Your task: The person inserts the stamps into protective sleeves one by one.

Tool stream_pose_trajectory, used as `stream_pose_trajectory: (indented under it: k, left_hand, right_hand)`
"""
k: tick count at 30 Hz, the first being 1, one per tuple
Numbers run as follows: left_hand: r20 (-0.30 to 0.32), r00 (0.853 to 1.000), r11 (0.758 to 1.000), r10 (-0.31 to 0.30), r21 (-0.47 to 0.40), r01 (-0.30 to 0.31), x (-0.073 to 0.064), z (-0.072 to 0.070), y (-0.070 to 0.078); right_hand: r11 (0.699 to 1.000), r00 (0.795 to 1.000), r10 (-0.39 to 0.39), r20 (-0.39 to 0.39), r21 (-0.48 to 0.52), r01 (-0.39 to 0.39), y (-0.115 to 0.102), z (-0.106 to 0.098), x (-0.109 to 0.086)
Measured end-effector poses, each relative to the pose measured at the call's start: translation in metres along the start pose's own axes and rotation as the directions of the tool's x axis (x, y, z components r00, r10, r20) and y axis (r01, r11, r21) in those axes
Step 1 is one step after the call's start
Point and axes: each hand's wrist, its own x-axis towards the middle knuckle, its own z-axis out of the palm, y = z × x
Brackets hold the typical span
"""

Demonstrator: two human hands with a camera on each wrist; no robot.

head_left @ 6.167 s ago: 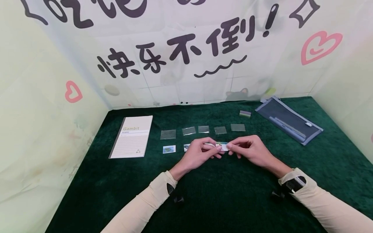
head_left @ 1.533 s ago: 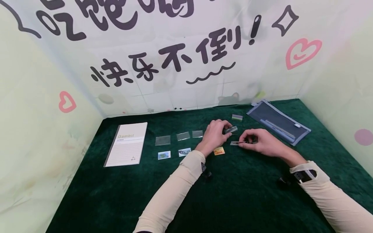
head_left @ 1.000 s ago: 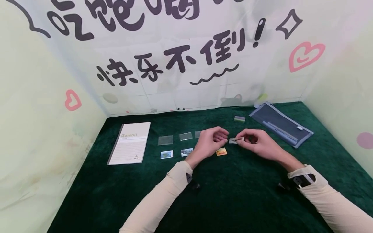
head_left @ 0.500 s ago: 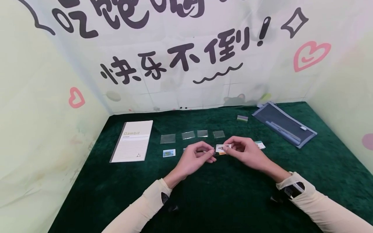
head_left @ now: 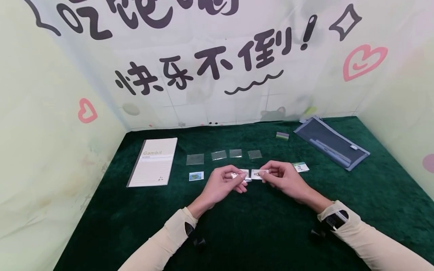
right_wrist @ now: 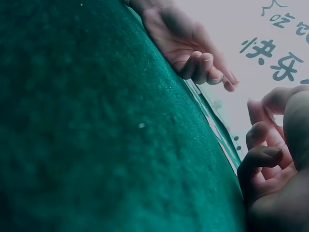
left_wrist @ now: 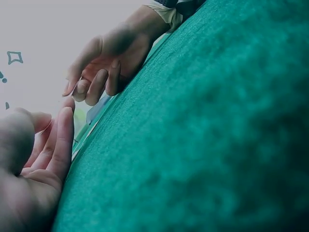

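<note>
In the head view, my left hand [head_left: 223,182] pinches a small clear plastic sleeve [head_left: 241,175] between thumb and fingers. My right hand [head_left: 288,180] pinches a small white-bordered stamp [head_left: 257,174] by its right side. The stamp's left edge is right at the sleeve, low over the cloth. Both wrist views show the fingertips of the two hands facing each other, with the thin pieces seen nearly edge-on. A blue-and-green stamp [head_left: 196,176] lies left of my left hand. Other stamps seen earlier in that row are hidden by the hands.
Several clear sleeves [head_left: 195,159] lie in a row behind the hands. A picture card [head_left: 301,167] lies beyond my right hand. A notebook [head_left: 152,162] is at left; a striped block [head_left: 282,136] and a blue zip pouch [head_left: 332,143] are at back right, on green cloth [head_left: 217,233].
My left hand took the rightmost sleeve from the row and brought it nearer. My right hand moved left with the stamp to meet it. The card seen earlier between my hands now lies at right.
</note>
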Motion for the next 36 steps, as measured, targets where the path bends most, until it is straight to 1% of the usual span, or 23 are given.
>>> stream_pose_trajectory:
  k: [4,9,16,21,24,31,36]
  left_hand:
    - [-0.002,1.0,1.0,-0.003,0.007,0.003,0.001,-0.0003,0.0003]
    - [0.009,1.0,1.0,-0.007,0.01,0.007,0.0014,-0.0009,0.0008]
    - [0.029,1.0,1.0,-0.006,0.008,0.006,0.001,-0.0011,0.0006]
    - [0.046,0.999,1.0,-0.007,-0.007,0.008,0.0012,-0.0009,0.0007]
    - [0.041,0.999,1.0,-0.002,-0.009,0.003,0.0013,-0.0007,0.0002]
    - [0.018,1.0,1.0,-0.007,-0.013,0.008,0.0015,-0.0009,-0.0006]
    - [0.014,1.0,0.999,-0.006,-0.036,0.007,0.0021,-0.0013,-0.0006]
  right_hand:
    - [1.0,1.0,-0.024,-0.013,0.011,0.025,0.0013,-0.0016,-0.0001]
    - [0.999,0.999,-0.05,-0.02,0.0,0.05,0.0016,-0.0031,-0.0001]
    - [0.999,0.998,-0.043,-0.043,-0.014,0.042,0.0013,-0.0028,-0.0004]
    - [0.999,0.998,-0.046,-0.04,-0.023,0.045,0.0019,-0.0024,-0.0002]
    - [0.999,0.998,-0.05,-0.035,-0.018,0.05,0.0028,-0.0018,0.0003]
    - [0.998,0.995,-0.045,-0.091,-0.039,0.041,0.0025,-0.0012,-0.0002]
    - [0.998,0.994,-0.058,-0.094,-0.02,0.056,0.0016,-0.0015,-0.0007]
